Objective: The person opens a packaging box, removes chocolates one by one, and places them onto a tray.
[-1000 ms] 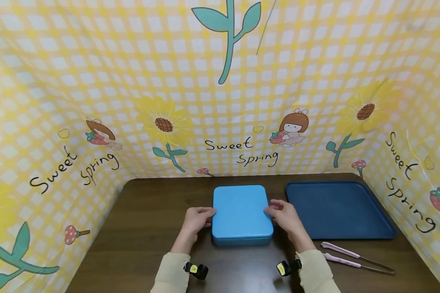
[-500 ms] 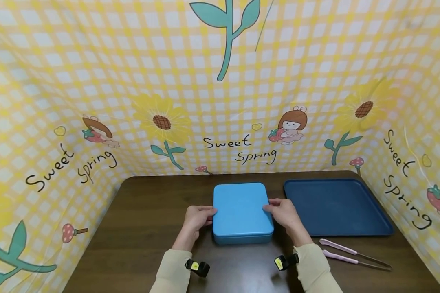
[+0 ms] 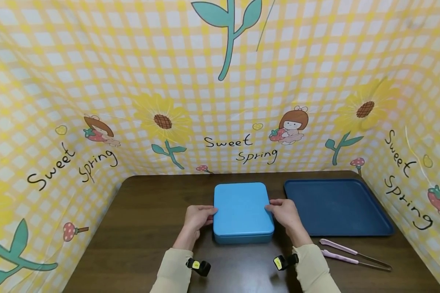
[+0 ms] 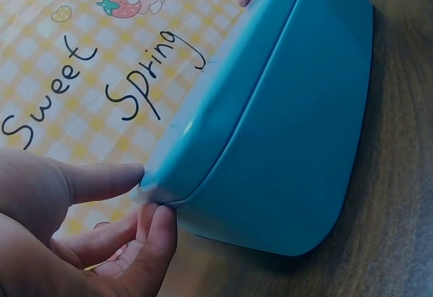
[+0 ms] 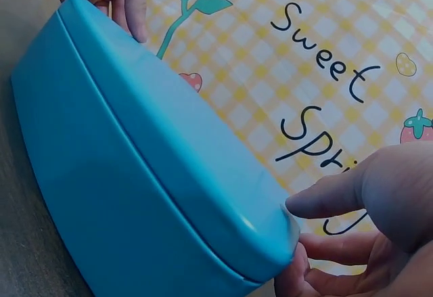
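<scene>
A light blue box [image 3: 242, 211] with a fitted lid sits on the dark wooden table [image 3: 146, 228], near the middle. My left hand [image 3: 197, 217] pinches the lid's left edge, thumb on top and fingers curled under the rim. The left wrist view shows this grip close up, with the left hand [image 4: 152, 192] at the corner of the box [image 4: 284, 141]. My right hand [image 3: 284, 213] holds the right edge the same way. In the right wrist view the right hand [image 5: 295, 233] pinches the lid rim of the box [image 5: 135, 168]. The lid looks seated on the base.
A dark blue tray [image 3: 337, 207] lies flat to the right of the box. Pink-handled tongs [image 3: 352, 256] lie near the table's front right. Yellow checked sheets with flower prints wall in the table on three sides.
Nothing has visibly moved; both hands keep their hold on the lid's edges and only the head view has shifted slightly.
</scene>
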Action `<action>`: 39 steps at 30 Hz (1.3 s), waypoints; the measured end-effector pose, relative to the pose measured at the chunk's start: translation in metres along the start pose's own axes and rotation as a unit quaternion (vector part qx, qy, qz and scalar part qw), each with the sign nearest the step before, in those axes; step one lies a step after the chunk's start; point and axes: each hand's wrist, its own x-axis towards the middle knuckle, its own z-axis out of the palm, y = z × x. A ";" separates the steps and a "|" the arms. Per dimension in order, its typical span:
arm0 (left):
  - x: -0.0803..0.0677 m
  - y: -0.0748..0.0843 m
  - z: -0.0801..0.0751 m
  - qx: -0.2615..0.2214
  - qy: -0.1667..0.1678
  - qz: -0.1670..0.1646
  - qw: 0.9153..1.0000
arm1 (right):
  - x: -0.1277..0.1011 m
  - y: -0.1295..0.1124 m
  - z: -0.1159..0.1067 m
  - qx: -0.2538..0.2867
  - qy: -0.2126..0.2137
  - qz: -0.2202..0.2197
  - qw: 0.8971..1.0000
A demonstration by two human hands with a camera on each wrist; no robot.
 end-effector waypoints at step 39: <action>0.002 0.001 -0.003 -0.007 -0.012 -0.001 1.000 | 0.003 0.012 0.001 0.073 -0.020 0.027 0.997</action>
